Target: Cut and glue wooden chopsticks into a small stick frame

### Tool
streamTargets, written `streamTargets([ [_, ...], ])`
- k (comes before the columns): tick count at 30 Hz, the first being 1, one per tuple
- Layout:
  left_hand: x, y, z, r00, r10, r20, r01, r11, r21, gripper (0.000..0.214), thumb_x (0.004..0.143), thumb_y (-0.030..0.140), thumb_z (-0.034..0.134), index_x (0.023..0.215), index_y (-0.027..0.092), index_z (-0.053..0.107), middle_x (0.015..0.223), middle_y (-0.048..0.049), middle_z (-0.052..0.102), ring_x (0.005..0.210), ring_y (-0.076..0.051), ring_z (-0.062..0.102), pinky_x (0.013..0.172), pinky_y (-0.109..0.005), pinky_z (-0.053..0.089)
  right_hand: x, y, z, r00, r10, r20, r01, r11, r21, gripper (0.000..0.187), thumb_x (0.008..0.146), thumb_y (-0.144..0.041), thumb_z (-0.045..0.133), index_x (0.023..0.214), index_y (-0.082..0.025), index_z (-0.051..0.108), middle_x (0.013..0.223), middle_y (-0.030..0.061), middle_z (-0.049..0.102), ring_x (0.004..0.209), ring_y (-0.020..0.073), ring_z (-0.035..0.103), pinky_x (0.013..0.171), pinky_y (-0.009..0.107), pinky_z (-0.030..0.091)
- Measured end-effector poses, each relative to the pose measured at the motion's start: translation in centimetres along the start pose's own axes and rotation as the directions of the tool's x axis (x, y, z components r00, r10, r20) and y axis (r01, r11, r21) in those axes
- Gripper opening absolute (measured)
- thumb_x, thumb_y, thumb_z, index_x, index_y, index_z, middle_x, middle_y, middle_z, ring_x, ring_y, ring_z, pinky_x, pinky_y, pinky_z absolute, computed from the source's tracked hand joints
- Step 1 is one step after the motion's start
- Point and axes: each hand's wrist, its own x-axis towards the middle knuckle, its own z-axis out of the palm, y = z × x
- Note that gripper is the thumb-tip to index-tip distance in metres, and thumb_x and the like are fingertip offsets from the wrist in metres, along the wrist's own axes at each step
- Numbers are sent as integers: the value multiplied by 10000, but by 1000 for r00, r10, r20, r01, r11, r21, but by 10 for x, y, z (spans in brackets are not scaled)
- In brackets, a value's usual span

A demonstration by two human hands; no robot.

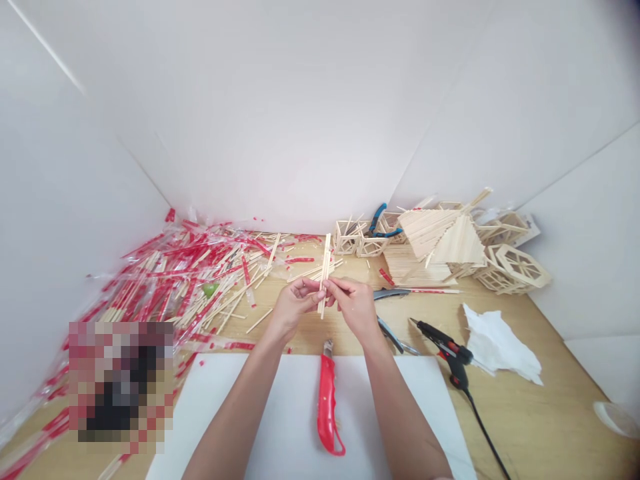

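Several pale wooden chopsticks (325, 263) stand nearly upright in a small bundle between my two hands, over the table just beyond the white sheet. My left hand (296, 305) pinches the bundle from the left side. From the right, my right hand (353, 305) is closed on the same chopsticks with thumb and fingertips. Below the hands lies a red-handled folding saw or cutter (327, 403) on the white sheet (225, 413); its short metal end points away from me. Loose chopsticks (313, 272) lie behind the hands.
Chopsticks in red-and-clear wrappers (175, 273) pile up at left. A black glue gun (445, 343) with its cord and a crumpled white tissue (503, 343) lie right. Wooden stick frames (517, 267), flat stick panels (433, 233) and blue-handled pliers (379, 220) stand at the back right.
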Motion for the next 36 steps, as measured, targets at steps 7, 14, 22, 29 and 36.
streamTargets([
  [7, 0, 1, 3, 998, -12, -60, 11, 1000, -16, 361, 550, 305, 785, 785, 158, 555, 801, 7, 637, 655, -81, 568, 605, -198, 434, 0, -2, -2, 999, -30, 16, 31, 999, -42, 273, 820, -399, 541, 861, -195, 718, 587, 6, 615, 507, 113, 545, 513, 211, 423],
  [14, -1, 0, 5, 998, 30, -63, -31, 999, -10, 351, 544, 298, 787, 776, 156, 564, 781, 14, 625, 640, -74, 562, 613, -201, 438, -2, -9, -5, 993, -107, 39, 113, 974, -198, 267, 862, -356, 489, 873, -210, 713, 596, 7, 599, 554, 120, 546, 603, 227, 420],
  [22, -2, 0, 4, 996, 41, -73, -40, 999, 25, 319, 575, 299, 770, 791, 148, 592, 792, -10, 636, 653, -84, 569, 617, -200, 443, -5, -14, -3, 985, -170, 43, 175, 938, -301, 277, 895, -323, 438, 911, -205, 688, 622, 5, 579, 569, 119, 541, 624, 228, 400],
  [29, -3, 1, 5, 995, 74, -65, -74, 997, 1, 327, 566, 297, 775, 801, 151, 600, 786, -12, 639, 638, -89, 567, 627, -221, 453, -7, -19, -2, 982, -183, 41, 186, 917, -353, 300, 916, -314, 385, 904, -195, 659, 662, 20, 588, 597, 129, 546, 626, 235, 401],
  [36, -3, 4, 7, 995, 61, -78, -63, 998, -30, 323, 543, 263, 791, 758, 154, 576, 725, 20, 628, 631, -76, 571, 642, -207, 458, -11, -22, -3, 973, -220, 67, 227, 881, -415, 312, 922, -301, 365, 983, -195, 652, 753, 55, 615, 676, 151, 567, 633, 242, 397],
])
